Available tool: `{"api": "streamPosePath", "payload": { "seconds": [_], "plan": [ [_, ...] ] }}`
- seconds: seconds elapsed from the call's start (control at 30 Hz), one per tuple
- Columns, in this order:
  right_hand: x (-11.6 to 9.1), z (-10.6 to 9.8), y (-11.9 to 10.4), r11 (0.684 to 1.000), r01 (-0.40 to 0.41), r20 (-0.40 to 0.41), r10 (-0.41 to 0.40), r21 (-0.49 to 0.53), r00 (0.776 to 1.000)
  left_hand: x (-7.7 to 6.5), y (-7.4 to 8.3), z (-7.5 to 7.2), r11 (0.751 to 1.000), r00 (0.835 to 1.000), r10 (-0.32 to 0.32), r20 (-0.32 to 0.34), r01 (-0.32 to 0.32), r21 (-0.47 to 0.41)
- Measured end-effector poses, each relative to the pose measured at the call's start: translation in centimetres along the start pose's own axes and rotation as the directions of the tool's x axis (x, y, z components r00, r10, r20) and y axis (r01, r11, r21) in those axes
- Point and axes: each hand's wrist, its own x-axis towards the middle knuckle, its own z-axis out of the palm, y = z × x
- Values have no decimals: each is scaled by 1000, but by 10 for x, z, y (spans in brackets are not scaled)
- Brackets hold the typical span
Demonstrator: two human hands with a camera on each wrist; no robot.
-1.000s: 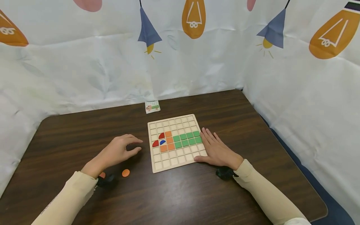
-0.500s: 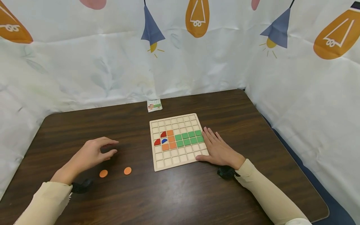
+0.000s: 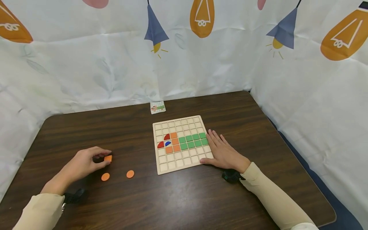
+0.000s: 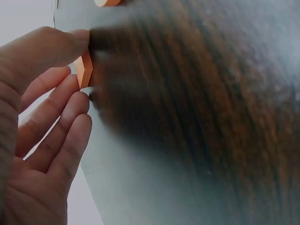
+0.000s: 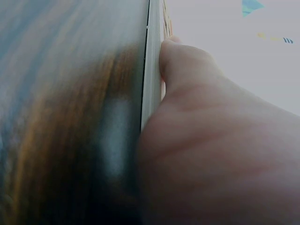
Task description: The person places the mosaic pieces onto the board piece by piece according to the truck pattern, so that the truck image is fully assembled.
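Note:
My left hand point(image 3: 81, 163) pinches an orange square tile point(image 3: 108, 158) between thumb and fingers, low over the left part of the table. In the left wrist view the orange tile point(image 4: 84, 69) shows edge-on between thumb and fingertips. Close by lie two round orange discs, one point(image 3: 105, 177) just below the hand, the other point(image 3: 130, 174) farther right. Flat and with straight fingers, my right hand point(image 3: 224, 153) rests along the right edge of the wooden grid board point(image 3: 184, 162). On the board are green squares point(image 3: 188, 139), orange squares point(image 3: 176, 148), red quarter circles point(image 3: 160, 145) and a blue-and-white piece point(image 3: 168, 143).
A small printed card point(image 3: 157, 107) with a coloured grid pattern lies near the far edge of the dark wooden table point(image 3: 178, 204). White curtains point(image 3: 115, 70) with lamp prints hang behind the table and along its right side.
My left hand has drawn back leftward from beside the board, then come down, and now holds the orange square tile. The right hand has stayed on the board's edge.

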Motion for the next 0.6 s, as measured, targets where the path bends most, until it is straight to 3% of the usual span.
{"api": "streamPosePath", "payload": {
  "seconds": [0.33, 0.6],
  "plan": [
    [-1, 1, 0, 1000, -19, 19, 18, 6, 1000, 2, 2, 4, 1000, 1000, 8, -26, -9, -10],
    [-1, 2, 1, 1000, -14, 7, 14, -4, 1000, 15, 13, 3, 999, 998, 36, -59, -37, -14]
  ]
}}
